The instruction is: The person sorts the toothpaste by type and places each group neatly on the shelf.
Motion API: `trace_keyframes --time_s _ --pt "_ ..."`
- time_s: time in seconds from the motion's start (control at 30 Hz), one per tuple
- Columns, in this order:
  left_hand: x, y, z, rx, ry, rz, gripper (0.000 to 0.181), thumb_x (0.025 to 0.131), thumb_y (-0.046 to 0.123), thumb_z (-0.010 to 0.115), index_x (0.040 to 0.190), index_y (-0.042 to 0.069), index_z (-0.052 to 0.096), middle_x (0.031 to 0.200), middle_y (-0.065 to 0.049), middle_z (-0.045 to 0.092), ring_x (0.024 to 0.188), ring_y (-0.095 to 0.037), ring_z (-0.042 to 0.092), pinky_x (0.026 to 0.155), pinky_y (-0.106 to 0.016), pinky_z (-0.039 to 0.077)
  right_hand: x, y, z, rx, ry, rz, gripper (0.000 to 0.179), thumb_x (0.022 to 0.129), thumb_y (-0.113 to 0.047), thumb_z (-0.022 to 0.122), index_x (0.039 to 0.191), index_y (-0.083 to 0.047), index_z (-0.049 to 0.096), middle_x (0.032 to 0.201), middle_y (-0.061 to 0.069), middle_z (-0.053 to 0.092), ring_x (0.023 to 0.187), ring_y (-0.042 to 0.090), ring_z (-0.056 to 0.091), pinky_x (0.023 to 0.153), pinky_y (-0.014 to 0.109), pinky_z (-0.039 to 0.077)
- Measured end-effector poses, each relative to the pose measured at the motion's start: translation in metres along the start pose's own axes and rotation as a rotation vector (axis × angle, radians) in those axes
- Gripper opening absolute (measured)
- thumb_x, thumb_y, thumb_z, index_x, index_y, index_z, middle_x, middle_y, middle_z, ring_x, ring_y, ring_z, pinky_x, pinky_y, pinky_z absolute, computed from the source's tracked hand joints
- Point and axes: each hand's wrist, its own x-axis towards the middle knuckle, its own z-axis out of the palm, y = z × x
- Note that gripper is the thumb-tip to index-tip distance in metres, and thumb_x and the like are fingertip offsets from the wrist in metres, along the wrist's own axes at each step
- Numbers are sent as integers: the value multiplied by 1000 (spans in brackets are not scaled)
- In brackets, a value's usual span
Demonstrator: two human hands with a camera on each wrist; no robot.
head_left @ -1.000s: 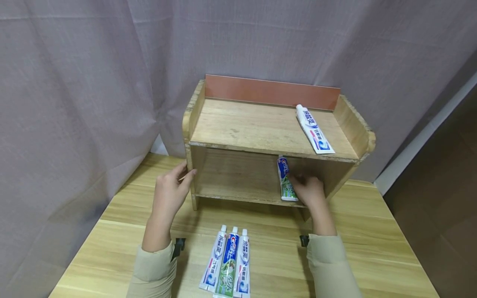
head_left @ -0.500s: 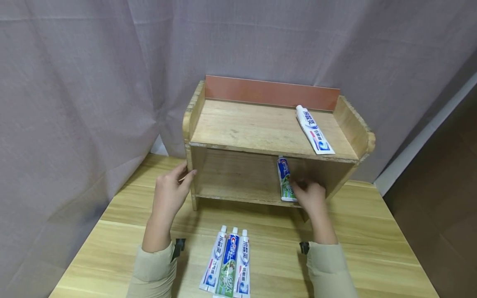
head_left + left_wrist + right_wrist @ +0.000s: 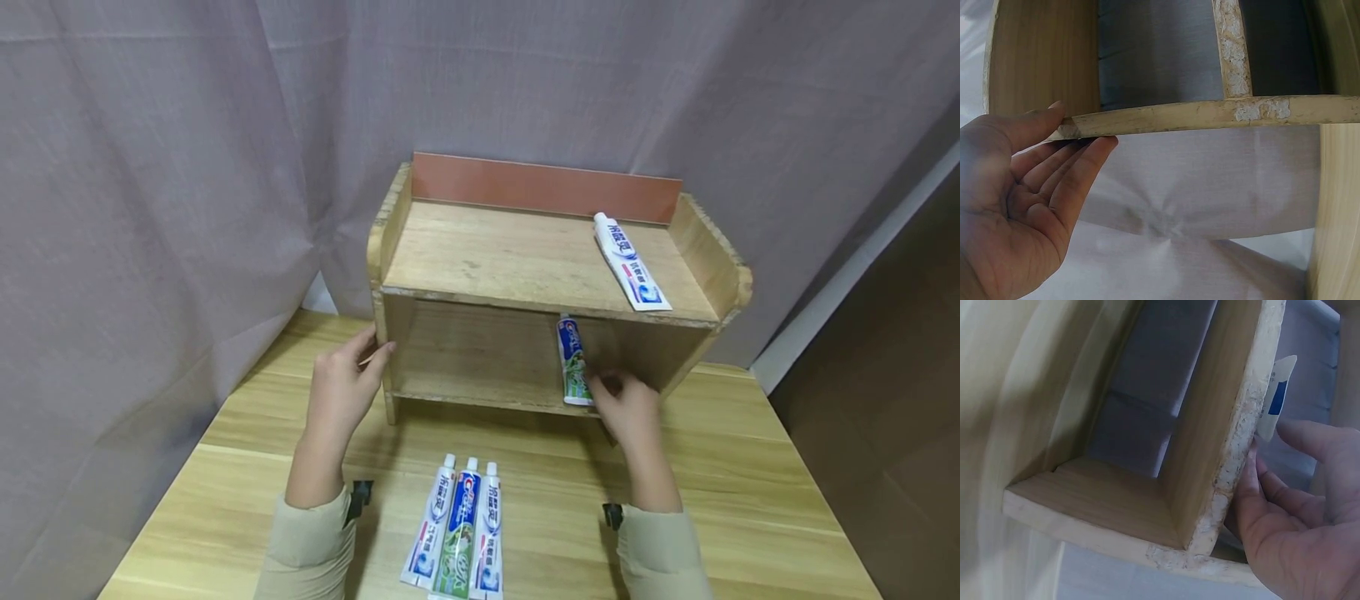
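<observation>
1. Seeing a gray curtain (image 3: pixel 187 150) hanging in folds at the far side, behind a wooden table (image 3: pixel 225 492).
2. On the table, seeing a wooden shelf (image 3: pixel 480 250) standing with two levels, facing the near side with its open front.
3. On the lower level, toward the right, finding a blue-green tube (image 3: pixel 572 354) lying flat, with its long way running from far to near. Pointing its cap far and its flat end near, leaning a tiny bit to the right, close to the front edge.
4. With the right hand (image 3: pixel 628 408), bending the fingers and putting the thumb tip by the right side of that tube, near the flat end. Not being able to tell if gripping the tube or only touching it.
5. For that tube, lying just left of the right hand, and so being much nearer to it than to the left hand (image 3: pixel 347 375).
6. With the left hand, pinching the left wall of the shelf between thumb and fingers, well apart from the tube.
7. On the top level, seeing a white tube (image 3: pixel 631 262) lying toward the right, also pointing its cap far.
8. On the near table, seeing three more tubes (image 3: pixel 460 533) lying close together, all pointing their caps far.
</observation>
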Motion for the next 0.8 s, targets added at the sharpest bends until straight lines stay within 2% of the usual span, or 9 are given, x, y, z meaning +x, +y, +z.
trace_keyframes --time_s 0.17,0.27,0.37,0.43,0.6,0.8 --pt "0 -1 0 -5 9 8 23 95 13 72 116 3 73 107 -17 74 97 -32 73 78 -38 64 -7 3 5 53 95 -22 31 95 -28 68 97 2 73 89 18 73 82 32 69 73 41 58" --pt "0 -1 0 -12 9 6 24 95 13 72 116 3 73 108 -17 74 97 -32 73 78 -39 64 -11 6 7 80 146 -29 28 94 -26 69 95 2 73 85 16 74 77 29 69 67 25 56" --pt "-1 0 0 -5 6 0 25 95 14 72 117 3 73 108 -17 74 98 -32 73 79 -38 64 -14 8 8 101 178 -38 25 93 -24 71 94 1 74 83 15 74 75 26 68 63 9 48" --pt "-1 0 0 -4 5 -2 25 95 14 72 118 2 72 109 -17 73 98 -32 73 79 -37 64 -16 9 9 119 187 -40 24 93 -23 72 93 0 74 83 14 74 73 23 67 61 3 45" --pt "0 0 0 2 8 -4 25 95 14 72 117 3 73 109 -17 74 97 -31 73 79 -36 64 -19 9 10 143 206 -28 22 93 -23 71 92 -1 74 82 12 74 71 12 64 61 1 45" --pt "0 0 0 3 12 -2 24 95 14 72 116 4 73 108 -16 74 97 -31 73 78 -36 64 -21 8 10 154 232 -40 21 92 -21 73 90 0 74 80 11 74 68 7 62 60 1 46"
